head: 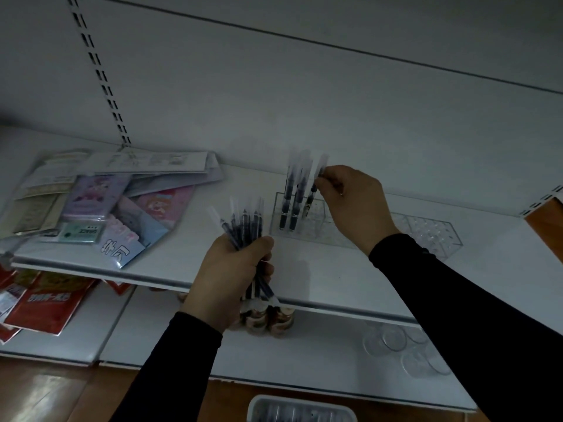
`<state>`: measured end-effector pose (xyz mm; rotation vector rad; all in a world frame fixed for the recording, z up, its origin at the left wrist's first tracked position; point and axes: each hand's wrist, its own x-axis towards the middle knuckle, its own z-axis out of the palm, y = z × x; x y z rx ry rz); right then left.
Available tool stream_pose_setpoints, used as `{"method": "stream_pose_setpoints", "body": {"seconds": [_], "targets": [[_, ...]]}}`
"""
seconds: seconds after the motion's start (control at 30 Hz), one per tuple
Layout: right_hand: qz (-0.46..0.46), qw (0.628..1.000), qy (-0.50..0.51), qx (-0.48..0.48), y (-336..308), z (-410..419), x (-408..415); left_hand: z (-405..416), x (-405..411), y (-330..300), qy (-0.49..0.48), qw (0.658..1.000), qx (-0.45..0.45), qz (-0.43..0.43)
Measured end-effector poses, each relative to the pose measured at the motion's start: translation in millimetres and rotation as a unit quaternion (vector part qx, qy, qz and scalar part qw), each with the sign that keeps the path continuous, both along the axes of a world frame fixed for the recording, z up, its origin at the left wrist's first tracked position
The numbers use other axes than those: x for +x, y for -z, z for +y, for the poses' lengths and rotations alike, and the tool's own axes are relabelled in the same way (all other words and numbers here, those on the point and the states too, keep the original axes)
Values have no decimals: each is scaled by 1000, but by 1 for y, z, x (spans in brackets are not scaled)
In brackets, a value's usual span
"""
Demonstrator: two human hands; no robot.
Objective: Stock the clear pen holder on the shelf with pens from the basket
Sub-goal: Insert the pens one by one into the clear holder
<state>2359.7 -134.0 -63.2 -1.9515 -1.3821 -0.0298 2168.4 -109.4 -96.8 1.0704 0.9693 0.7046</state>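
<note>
So your right hand [350,196] pinches one pen [316,184] over the holder [316,220] at one o'clock; a few pens stand inside. Your left hand [234,269] grips a bunch [243,223], many left.

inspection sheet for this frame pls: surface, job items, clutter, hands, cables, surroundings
Surface: white metal shelf, second white shelf below it.
Job's things: clear plastic pen holder with about three dark pens standing in its left end; bundle of dark pens with clear caps; white plastic basket at the bottom edge, contents blurred.
Clutter: pile of flat stationery packets on the left; second clear holder to the right, nothing seen in it; red packets, small patterned rolls and clear round cups on the lower shelf.
Grippers: left hand grips the bundle; right hand pinches a single dark pen over the holder.
Cables: nothing seen.
Surroundings: white slotted back panel; dim light.
</note>
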Motion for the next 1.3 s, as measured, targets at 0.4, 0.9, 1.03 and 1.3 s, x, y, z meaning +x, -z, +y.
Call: {"method": "stream_pose_setpoints", "body": {"seconds": [0.4,0.9,1.03,1.3], "targets": [[198,975,-12,-96,-6,-30,-35,-6,2,-7,51,999,7,-6],[541,837,-23,-77,-10,-38,-35,-12,5,-10,124,991,-21,-47],[559,829,10,26,-26,-34,-16,-7,4,-7,76,996,-30,-31],[264,955,39,127,-49,-23,8,1,1,-1,30,999,-25,-19]]}}
